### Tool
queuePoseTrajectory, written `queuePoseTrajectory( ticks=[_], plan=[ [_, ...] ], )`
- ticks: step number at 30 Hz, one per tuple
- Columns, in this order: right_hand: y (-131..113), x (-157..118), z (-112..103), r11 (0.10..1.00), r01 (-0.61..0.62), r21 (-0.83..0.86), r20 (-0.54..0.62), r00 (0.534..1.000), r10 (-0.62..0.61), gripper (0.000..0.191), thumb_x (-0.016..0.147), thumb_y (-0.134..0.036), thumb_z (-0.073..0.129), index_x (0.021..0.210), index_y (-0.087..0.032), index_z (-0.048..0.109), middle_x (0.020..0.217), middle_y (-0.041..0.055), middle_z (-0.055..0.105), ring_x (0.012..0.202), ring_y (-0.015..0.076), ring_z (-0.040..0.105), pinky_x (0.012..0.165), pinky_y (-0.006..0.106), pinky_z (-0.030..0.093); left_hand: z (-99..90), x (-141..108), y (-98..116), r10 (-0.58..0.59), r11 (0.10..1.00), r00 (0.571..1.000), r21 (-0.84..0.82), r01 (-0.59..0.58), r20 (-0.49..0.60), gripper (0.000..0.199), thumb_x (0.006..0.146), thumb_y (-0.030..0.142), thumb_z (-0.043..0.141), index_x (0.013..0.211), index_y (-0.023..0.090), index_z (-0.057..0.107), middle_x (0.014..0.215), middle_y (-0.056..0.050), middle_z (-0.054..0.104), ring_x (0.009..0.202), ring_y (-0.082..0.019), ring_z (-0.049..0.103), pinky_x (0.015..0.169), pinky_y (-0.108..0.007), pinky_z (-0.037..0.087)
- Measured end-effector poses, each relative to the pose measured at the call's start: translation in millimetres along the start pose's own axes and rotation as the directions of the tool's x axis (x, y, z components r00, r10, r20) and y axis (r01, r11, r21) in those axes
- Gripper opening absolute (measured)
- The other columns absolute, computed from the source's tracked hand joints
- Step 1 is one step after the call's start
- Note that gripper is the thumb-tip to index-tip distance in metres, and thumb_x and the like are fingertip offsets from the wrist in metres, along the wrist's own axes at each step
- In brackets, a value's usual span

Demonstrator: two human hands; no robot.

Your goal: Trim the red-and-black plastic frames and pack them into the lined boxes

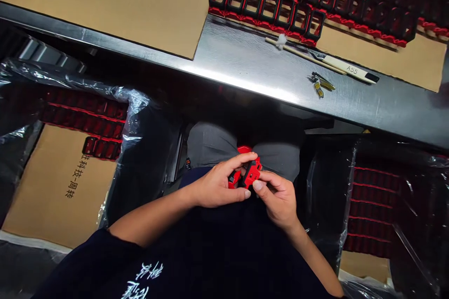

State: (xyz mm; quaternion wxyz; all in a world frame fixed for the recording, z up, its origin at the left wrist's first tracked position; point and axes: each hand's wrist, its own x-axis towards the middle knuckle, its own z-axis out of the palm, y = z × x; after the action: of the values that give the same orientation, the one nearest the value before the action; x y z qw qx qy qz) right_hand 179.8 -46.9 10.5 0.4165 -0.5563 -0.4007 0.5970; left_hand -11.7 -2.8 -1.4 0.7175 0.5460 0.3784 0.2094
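Observation:
Over my lap I hold a red and black plastic part (251, 174) between both hands. My left hand (219, 181) grips it from the left, with the thumb along its lower edge and a finger across its top. More red and black plastic (234, 178) shows inside the left palm; whether it is a second part or the same one, I cannot tell. The fingertips of my right hand (278, 195) pinch the right side of the part. Another bit of red (244, 149) shows just beyond the left fingers, partly hidden.
Rows of black and red frames (266, 7) stand on the metal bench (242, 65). Near them lie a stick with cotton (280, 42), a knife marked A55 (351, 69) and a nail clipper (321, 84). Plastic-lined boxes with similar parts flank me, left (105, 124) and right (373, 210).

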Motion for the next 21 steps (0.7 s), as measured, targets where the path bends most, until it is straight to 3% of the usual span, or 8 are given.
queuePoseTrajectory(
  ticks=[7, 12, 16, 21],
  plan=[
    [2.1, 1.6, 1.3, 1.0, -0.014, 0.013, -0.009, 1.0, 0.015, 0.022, 0.087, -0.045, 0.075, 0.09, -0.024, 0.082, 0.068, 0.0013, 0.07, 0.057, 0.0142, 0.057, 0.059, 0.029, 0.049, 0.1, 0.8, 3.5, 0.079, 0.992, 0.995, 0.103, -0.072, -0.058, 0.067, 0.08, 0.026, 0.074, 0.142, 0.023, 0.051, 0.134, -0.01, 0.067, 0.118, -0.026, 0.068, 0.105, -0.042, 0.054],
    [3.7, 2.8, 3.3, 0.998, -0.034, 0.051, -0.004, 0.999, 0.034, 0.021, 0.086, -0.045, 0.075, 0.09, -0.025, 0.082, 0.074, 0.0027, 0.074, 0.063, 0.0157, 0.062, 0.062, 0.029, 0.05, 1.0, -0.4, 4.3, 0.052, 0.993, 0.995, 0.107, -0.043, -0.088, 0.069, 0.078, 0.028, 0.078, 0.14, 0.023, 0.05, 0.131, -0.009, 0.068, 0.113, -0.025, 0.07, 0.098, -0.037, 0.058],
    [4.8, 3.4, 3.5, 0.998, -0.047, 0.051, -0.003, 0.999, 0.047, 0.026, 0.088, -0.048, 0.073, 0.086, -0.023, 0.081, 0.067, 0.0015, 0.07, 0.06, 0.015, 0.06, 0.06, 0.029, 0.049, 2.3, 0.1, 5.8, 0.037, 0.992, 0.992, 0.125, -0.022, -0.117, 0.067, 0.077, 0.03, 0.078, 0.138, 0.024, 0.051, 0.123, -0.007, 0.07, 0.105, -0.024, 0.071, 0.091, -0.035, 0.06],
    [6.1, 3.2, 4.2, 0.996, -0.01, 0.085, -0.002, 1.0, 0.01, 0.019, 0.089, -0.042, 0.073, 0.092, -0.025, 0.081, 0.072, 0.0008, 0.068, 0.066, 0.015, 0.061, 0.065, 0.028, 0.049, 1.6, 3.2, 10.5, 0.167, 0.95, 0.968, 0.292, -0.107, -0.188, 0.059, 0.078, 0.028, 0.075, 0.133, 0.024, 0.055, 0.126, -0.008, 0.067, 0.112, -0.025, 0.068, 0.099, -0.038, 0.056]
  ],
)
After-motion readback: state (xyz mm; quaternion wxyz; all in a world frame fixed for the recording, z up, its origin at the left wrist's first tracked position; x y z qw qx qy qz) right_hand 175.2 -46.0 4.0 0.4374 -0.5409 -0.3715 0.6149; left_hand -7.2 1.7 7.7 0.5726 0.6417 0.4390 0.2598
